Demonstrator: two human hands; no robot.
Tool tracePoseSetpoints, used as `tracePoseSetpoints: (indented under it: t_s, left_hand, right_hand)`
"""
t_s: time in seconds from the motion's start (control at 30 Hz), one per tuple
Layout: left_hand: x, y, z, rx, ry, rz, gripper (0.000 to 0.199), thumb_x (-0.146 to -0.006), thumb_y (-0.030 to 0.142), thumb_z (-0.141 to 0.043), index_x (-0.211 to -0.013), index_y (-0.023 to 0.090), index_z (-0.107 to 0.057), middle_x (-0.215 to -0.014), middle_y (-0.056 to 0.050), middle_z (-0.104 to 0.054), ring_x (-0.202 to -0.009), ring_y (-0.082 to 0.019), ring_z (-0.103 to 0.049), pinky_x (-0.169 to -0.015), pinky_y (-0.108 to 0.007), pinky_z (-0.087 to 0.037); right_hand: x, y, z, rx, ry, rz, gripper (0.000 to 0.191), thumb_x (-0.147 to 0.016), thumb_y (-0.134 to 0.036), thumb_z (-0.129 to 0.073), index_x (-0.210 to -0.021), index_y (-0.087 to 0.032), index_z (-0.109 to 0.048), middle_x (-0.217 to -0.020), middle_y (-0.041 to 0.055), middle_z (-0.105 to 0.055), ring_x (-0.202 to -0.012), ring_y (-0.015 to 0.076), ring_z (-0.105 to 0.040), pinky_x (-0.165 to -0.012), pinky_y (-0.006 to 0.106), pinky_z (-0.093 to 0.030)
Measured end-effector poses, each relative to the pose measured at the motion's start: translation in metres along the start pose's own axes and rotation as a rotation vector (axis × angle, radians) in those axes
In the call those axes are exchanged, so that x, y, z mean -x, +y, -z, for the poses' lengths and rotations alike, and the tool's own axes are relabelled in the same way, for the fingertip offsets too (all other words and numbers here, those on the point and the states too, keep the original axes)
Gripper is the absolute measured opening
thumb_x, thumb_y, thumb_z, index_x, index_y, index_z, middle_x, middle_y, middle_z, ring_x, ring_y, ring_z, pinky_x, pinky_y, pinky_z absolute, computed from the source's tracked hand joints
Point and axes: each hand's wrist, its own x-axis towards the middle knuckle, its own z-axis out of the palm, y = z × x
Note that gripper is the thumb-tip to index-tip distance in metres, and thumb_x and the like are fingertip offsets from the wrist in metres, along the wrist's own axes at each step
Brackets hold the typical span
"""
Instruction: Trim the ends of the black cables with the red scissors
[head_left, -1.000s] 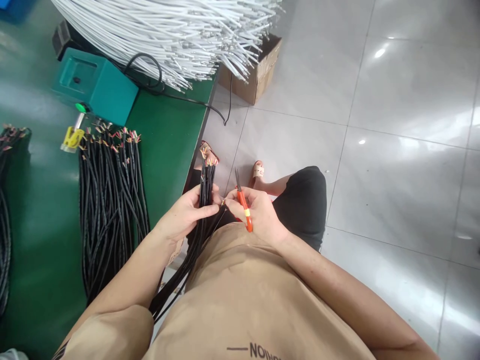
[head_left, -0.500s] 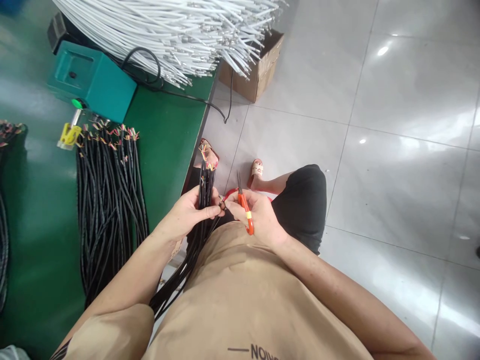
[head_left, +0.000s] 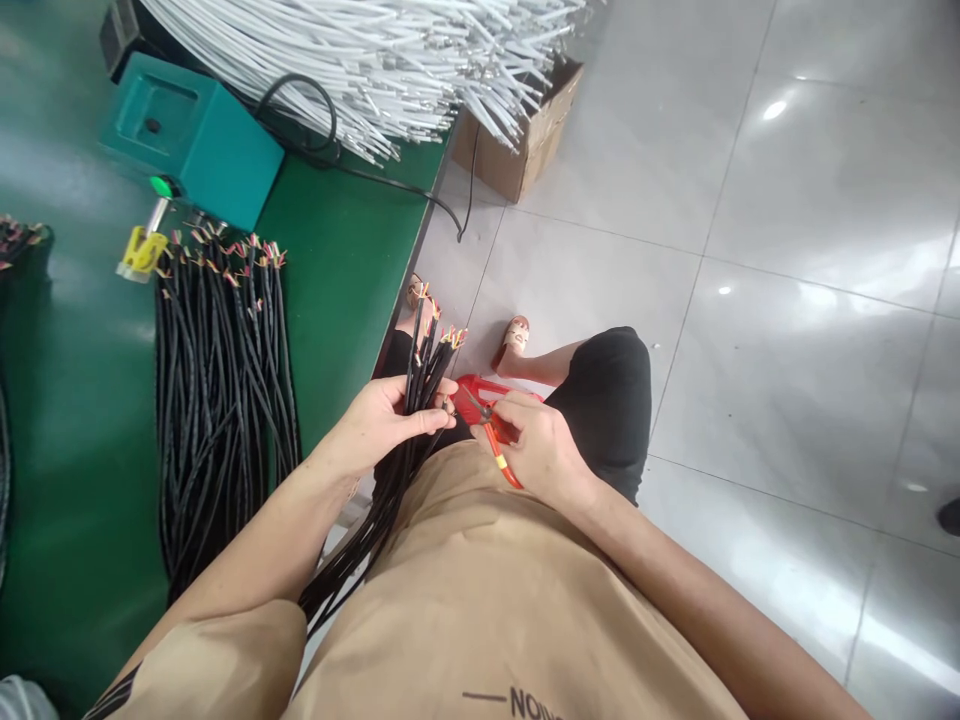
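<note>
My left hand point(head_left: 401, 420) is wrapped round a bundle of black cables point(head_left: 426, 375), whose stripped ends with coloured wires stick up past the fingers. The cables trail down beside my lap. One short cable end shows between the thumb and fingers. Just to the right, my right hand point(head_left: 536, 440) grips orange-handled cutters point(head_left: 501, 455), their metal tips pointing up and left toward that cable end, apart from it. Many more black cables point(head_left: 217, 420) lie on the green table point(head_left: 352, 240).
A teal machine point(head_left: 199, 140) with a yellow clip point(head_left: 142, 252) stands on the table. White cables point(head_left: 360, 70) overhang the table's far edge above a cardboard box point(head_left: 517, 150). A red object point(head_left: 480, 390) is below my hands.
The cutters have turned in my right hand, so their tips now point toward my left hand. The right fingers have moved away from the cable end. The held cable tops are more spread out.
</note>
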Motion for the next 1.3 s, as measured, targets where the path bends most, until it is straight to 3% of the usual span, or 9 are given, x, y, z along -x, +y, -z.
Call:
tracePoseSetpoints:
  t_s: [0.3, 0.47, 0.9, 1.3]
  left_hand:
    - [0.001, 0.002, -0.002, -0.009, 0.029, 0.006, 0.035, -0.064, 0.024, -0.080, -0.098, 0.017, -0.072, -0.085, -0.004, -0.071, -0.075, -0.016, -0.068, -0.076, -0.030, -0.055]
    - [0.002, 0.004, -0.004, -0.078, 0.041, -0.010, 0.035, -0.063, 0.025, -0.081, -0.097, 0.018, -0.073, -0.092, -0.004, -0.072, -0.079, -0.015, -0.068, -0.083, -0.031, -0.054]
    - [0.001, -0.001, -0.002, -0.074, -0.022, -0.024, 0.031, -0.071, 0.026, -0.075, -0.100, 0.019, -0.070, -0.084, -0.002, -0.069, -0.076, -0.017, -0.070, -0.079, -0.031, -0.056]
    - [0.002, 0.003, -0.006, -0.089, 0.029, -0.033, 0.027, -0.070, 0.024, -0.075, -0.095, 0.016, -0.070, -0.079, -0.002, -0.069, -0.071, -0.017, -0.070, -0.076, -0.031, -0.056]
  right_hand:
    - [0.001, 0.004, -0.004, 0.242, 0.037, 0.145, 0.020, -0.087, -0.027, -0.052, -0.073, -0.017, -0.061, -0.075, 0.0040, -0.061, -0.064, 0.0119, -0.050, -0.058, 0.024, -0.034]
    - [0.004, 0.001, 0.000, 0.383, 0.054, 0.205, 0.021, -0.087, -0.027, -0.050, -0.075, -0.016, -0.063, -0.074, 0.0048, -0.060, -0.063, 0.0138, -0.051, -0.058, 0.027, -0.034]
    - [0.008, -0.003, 0.003, 0.396, 0.039, 0.210, 0.016, -0.085, -0.026, -0.053, -0.078, -0.015, -0.063, -0.081, 0.0074, -0.063, -0.074, 0.0172, -0.057, -0.066, 0.029, -0.040]
    - [0.008, -0.010, 0.007, 0.546, 0.027, 0.226, 0.024, -0.087, -0.029, -0.050, -0.076, -0.014, -0.065, -0.071, 0.0057, -0.060, -0.057, 0.0145, -0.048, -0.054, 0.030, -0.029]
